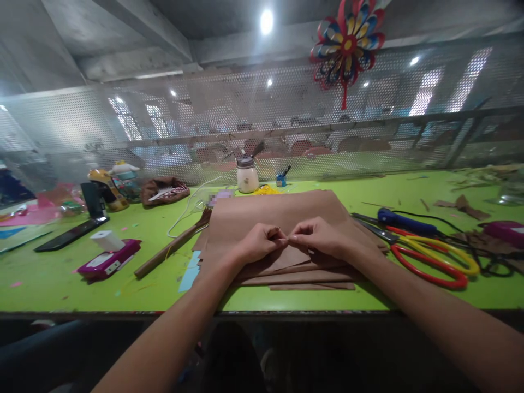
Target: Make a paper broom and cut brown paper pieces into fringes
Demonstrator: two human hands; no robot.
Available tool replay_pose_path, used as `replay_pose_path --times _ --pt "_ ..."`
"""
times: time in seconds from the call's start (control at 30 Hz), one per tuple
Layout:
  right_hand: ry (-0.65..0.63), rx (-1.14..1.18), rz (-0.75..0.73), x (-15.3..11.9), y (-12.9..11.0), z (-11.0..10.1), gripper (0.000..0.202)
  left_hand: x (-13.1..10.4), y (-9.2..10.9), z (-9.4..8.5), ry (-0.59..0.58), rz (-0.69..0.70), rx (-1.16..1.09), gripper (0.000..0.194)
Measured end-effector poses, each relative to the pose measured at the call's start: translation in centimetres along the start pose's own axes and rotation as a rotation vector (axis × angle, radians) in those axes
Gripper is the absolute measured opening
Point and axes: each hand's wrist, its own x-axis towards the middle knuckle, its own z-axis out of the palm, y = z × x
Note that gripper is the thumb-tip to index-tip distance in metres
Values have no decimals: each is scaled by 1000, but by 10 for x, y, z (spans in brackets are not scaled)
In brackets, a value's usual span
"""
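A stack of brown sheets [270,210] lies near the front edge of the green table, its layers uneven at the front. Over the middle of it, my left hand [262,241] and my right hand [317,236] almost meet at the fingertips. Both hands are pinched closed on a small piece of brown material [295,254] between them, just above the sheets. Its exact shape is partly hidden by my fingers.
Right of the stack lie red-handled scissors [429,267], yellow-handled scissors [466,256] and a blue-handled tool [405,220] with a cord. Left are a brown rolled stick [167,251], a purple power strip [108,261] and a phone [71,234]. Behind stands a jar [247,177].
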Motion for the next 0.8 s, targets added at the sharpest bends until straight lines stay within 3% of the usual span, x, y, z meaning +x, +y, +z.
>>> replay_pose_path --times 0.37,0.53,0.8 --pt "84 48 24 -2 -3 -1 26 -1 5 -7 -26 -82 -20 35" --pt "140 33 54 -3 -8 1 24 0 1 -7 -25 -32 -18 30" --pt "59 -1 -36 4 6 3 30 0 0 -2 -45 -12 -56 28"
